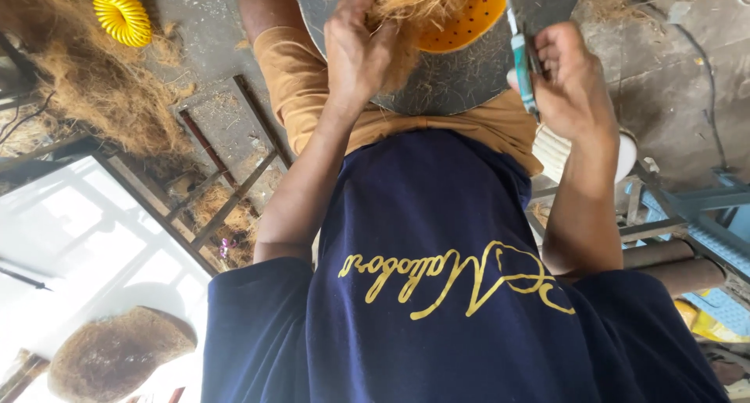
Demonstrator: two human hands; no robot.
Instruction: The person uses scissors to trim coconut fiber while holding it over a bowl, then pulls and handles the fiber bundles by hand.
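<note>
Coir, a tuft of tan coconut fibre [414, 8], sits at the top edge, cut off by the frame, pressed over an orange perforated plastic bowl [469, 20] that is also cropped. Left hand [359, 51] closed on the fibre, fingers curled into it, fingertips buried and hard to make out; forearm runs down from the grip to the navy short-sleeved shirt [437, 309]. Right hand [570, 79] fisted around a thin teal-handled tool [522, 67], held upright just right of the fibre; tool tip runs out of frame, so its kind is unclear. Under both grips a grey round speckled disc [453, 83] rests on the lap over tan shorts [312, 83]; its top is cropped. Below the right hand a white ribbed plastic tub [558, 149] is half hidden by the wrist. Far left of the left hand: a loose coir pile [94, 83] and a yellow coiled hose [121, 12], partly cut off. Blown-out bright patch at lower left hides detail.
</note>
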